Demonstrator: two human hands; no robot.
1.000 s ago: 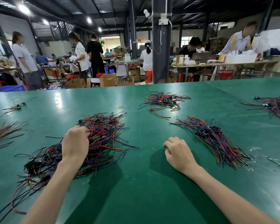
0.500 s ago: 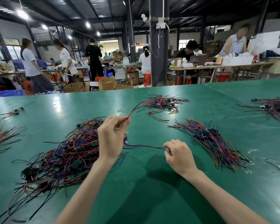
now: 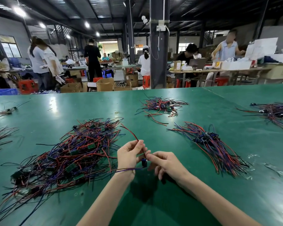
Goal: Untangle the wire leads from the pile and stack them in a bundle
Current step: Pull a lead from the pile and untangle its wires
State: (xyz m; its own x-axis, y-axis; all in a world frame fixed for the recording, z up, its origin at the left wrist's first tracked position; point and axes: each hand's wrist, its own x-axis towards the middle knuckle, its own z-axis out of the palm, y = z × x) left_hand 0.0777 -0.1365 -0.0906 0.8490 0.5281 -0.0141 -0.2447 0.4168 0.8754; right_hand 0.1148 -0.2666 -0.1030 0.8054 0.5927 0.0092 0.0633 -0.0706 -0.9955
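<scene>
Your left grip (image 3: 129, 155) sits at the centre of the frame, thumb and fingers curled round one wire lead (image 3: 132, 134). Your right grip (image 3: 167, 163) meets it from the right, thumb and forefinger pinched on the same lead just above its small blue connector (image 3: 144, 164). Both are clamped on it, with the fingertips almost touching.

The lead is raised off the green counter (image 3: 153, 203). Its red strand runs on a slant from your fingers up and to the left, its free end pointing toward the far edge of the tangled pile (image 3: 69, 154). A purple strand (image 3: 126, 169) leaves the connector and lies nearly level, pointing left across your left wrist.

The pile spreads over the left half of the frame, red, blue and black wires crossing every way, with small green boards among them. The sorted bundle (image 3: 216, 147) lies well apart at the right, its wires roughly parallel, slanting from upper left to lower right. A smaller heap (image 3: 162, 106) sits beyond, at upper centre.
</scene>
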